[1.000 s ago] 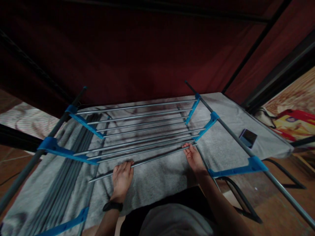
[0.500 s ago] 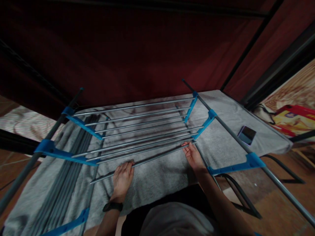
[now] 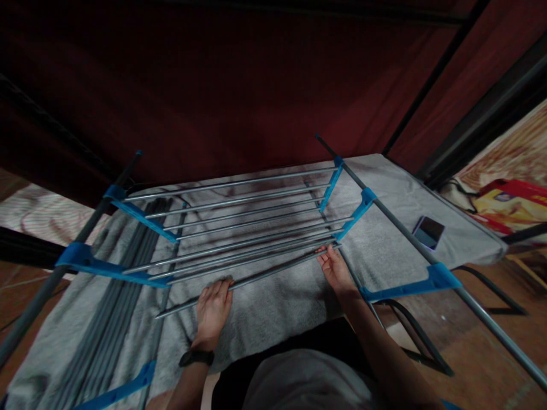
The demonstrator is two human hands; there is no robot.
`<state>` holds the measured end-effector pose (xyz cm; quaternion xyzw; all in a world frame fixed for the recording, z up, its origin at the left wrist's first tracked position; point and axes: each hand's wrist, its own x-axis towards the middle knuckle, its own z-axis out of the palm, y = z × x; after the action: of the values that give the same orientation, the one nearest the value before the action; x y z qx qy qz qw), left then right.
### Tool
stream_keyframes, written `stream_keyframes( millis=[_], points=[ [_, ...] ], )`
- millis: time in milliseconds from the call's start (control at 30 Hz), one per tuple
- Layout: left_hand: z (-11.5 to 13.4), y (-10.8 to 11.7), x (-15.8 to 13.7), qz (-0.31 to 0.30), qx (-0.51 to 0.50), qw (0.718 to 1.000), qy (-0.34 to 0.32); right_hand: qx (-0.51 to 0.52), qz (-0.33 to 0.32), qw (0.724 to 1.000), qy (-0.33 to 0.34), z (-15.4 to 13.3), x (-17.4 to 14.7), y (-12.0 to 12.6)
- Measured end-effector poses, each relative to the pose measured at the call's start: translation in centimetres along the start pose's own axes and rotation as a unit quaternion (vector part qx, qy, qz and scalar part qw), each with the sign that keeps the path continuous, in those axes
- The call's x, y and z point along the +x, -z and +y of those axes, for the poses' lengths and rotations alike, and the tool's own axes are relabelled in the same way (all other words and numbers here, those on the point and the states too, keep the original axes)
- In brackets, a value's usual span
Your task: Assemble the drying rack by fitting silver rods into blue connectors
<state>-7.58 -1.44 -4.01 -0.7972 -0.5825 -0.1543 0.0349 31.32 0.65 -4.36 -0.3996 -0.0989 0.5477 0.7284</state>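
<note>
A grey metal rod (image 3: 273, 274) lies slantwise between my hands, its left end lower and nearer to me. My left hand (image 3: 214, 304) is closed over it left of its middle, knuckles up. My right hand (image 3: 333, 266) grips it near the right end, beside the lower tip of a blue plastic bracket (image 3: 355, 214). Beyond my hands stands the rack frame, with several metal rods (image 3: 239, 199) spanning its blue brackets, among them the left one (image 3: 115, 270). The rod's left end is free; whether its right end touches the bracket I cannot tell.
Several loose grey tubes (image 3: 113, 319) lie on the grey blanket (image 3: 265, 319) at left. Another blue bracket (image 3: 123, 390) is at the lower left, and one (image 3: 410, 290) juts inward at right. A phone (image 3: 428, 233) lies on the blanket. A red-yellow package (image 3: 513, 202) is far right.
Hardly anything differs. Both hands keep their grip on the rod in the same place, and the view has shifted very slightly.
</note>
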Motion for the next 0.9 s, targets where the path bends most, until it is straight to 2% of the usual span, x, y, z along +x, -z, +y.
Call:
stream_keyframes(
  millis=[433,900],
  points=[
    [0.27,0.47,0.23,0.003,-0.001,1.0,-0.002,-0.007,0.025,1.0,-0.008,0.2,0.31,0.22],
    [0.06,-0.1,0.13,0.005,-0.012,1.0,0.001,-0.013,0.011,1.0,-0.003,-0.01,0.13,-0.11]
  ],
)
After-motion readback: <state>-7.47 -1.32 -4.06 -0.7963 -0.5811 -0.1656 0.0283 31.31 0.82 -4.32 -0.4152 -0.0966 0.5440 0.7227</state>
